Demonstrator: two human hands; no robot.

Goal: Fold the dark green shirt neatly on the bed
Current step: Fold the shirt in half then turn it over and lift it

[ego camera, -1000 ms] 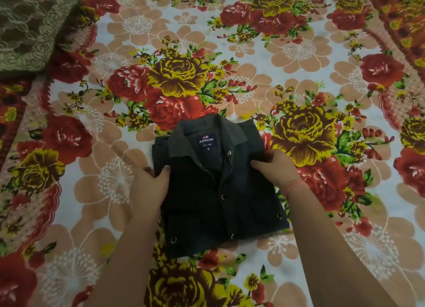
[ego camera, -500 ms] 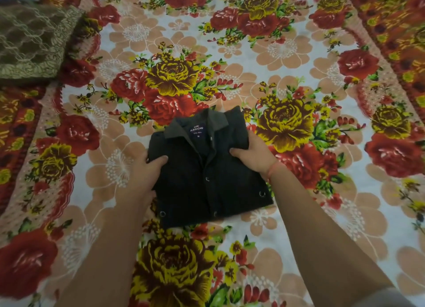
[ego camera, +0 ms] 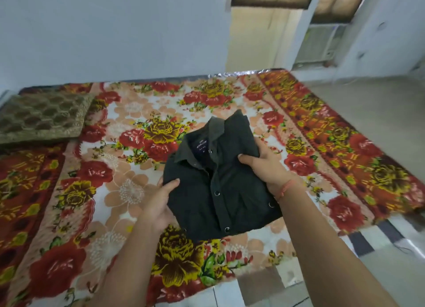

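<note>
The dark green shirt (ego camera: 220, 182) is folded into a compact rectangle, collar and label facing up, snap buttons down its front. It is held up off the floral bed sheet (ego camera: 115, 191), tilted with the collar end away from me. My left hand (ego camera: 161, 198) grips its left edge, thumb on top and fingers underneath. My right hand (ego camera: 264, 166) grips the right edge near the collar the same way, an orange thread around its wrist.
An olive patterned cushion (ego camera: 41, 118) lies at the bed's far left corner. A blue wall stands behind the bed. The bed's right edge drops to a pale floor (ego camera: 368, 113). A doorway and a cooler (ego camera: 317, 44) are at the back right.
Both hands have lifted the folded shirt off the sheet and carried it up and to the right. My head has risen, so the wall and room came into view.
</note>
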